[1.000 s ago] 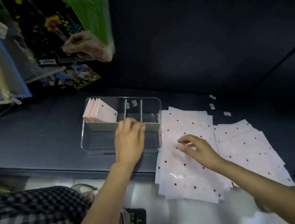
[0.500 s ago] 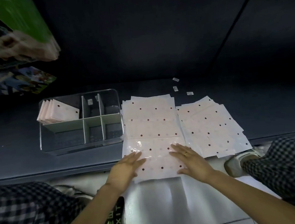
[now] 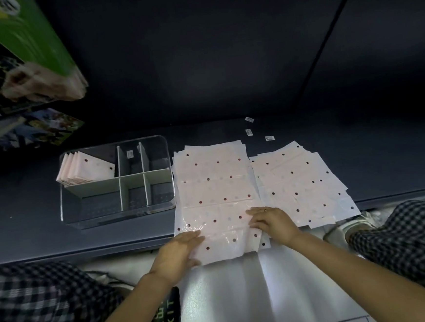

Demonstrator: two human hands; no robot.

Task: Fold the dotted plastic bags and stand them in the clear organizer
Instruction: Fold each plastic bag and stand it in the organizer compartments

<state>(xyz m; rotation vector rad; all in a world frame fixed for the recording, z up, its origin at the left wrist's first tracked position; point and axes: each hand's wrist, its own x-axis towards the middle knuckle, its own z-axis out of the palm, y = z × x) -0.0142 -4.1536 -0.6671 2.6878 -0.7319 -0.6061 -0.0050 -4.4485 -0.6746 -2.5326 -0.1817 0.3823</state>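
Your left hand (image 3: 178,252) lies flat with straight fingers on the near left corner of the top bag (image 3: 214,201), and your right hand (image 3: 272,223) rests on its near right edge with the fingers bent; whether that grip has pinched the film or only presses on it, you cannot tell from here. The bag sits on a stack that overhangs the front edge of the worktop (image 3: 28,226), just right of the organizer (image 3: 120,217). A second, fanned stack (image 3: 299,179) lies touching it on the right. The film looks slick and glossy, so lifting one corner may drag two bags together, or slide the overhanging stack off onto the floor. Folded bags (image 3: 85,168) lean in the back left compartment; a loose fold may spring open there and tip them.
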